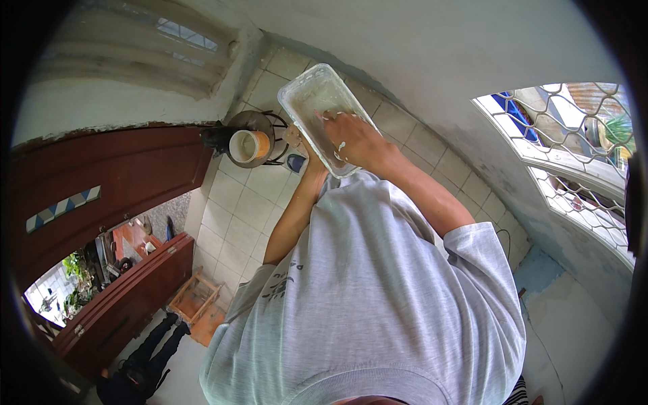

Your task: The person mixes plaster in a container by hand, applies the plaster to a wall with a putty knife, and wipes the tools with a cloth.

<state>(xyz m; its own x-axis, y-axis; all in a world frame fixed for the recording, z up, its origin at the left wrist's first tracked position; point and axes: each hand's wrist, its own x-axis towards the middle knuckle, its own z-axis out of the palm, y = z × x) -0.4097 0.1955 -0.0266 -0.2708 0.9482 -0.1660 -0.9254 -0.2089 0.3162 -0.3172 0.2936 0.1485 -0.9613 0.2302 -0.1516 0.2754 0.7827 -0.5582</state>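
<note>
My left hand [301,146] grips a long white plastic tray [298,94] from its outer left side, mostly hidden beneath it. The tray is smeared with a pale paste. My right hand [351,138] is inside the tray, flecked with white, its fingers curled; what they hold, if anything, is too hidden to name. Just left of the tray, a white-and-orange bucket [260,146] stands on a round stool [250,123]. A blue slipper [295,163] shows on the tiled floor [229,219] below.
An open brown door [101,169] is at left, with a wooden frame piece [181,297] by it. A person in dark clothes [128,378] is at lower left. A grilled window [540,128] is in the right wall. A thin cable [543,344] runs at lower right.
</note>
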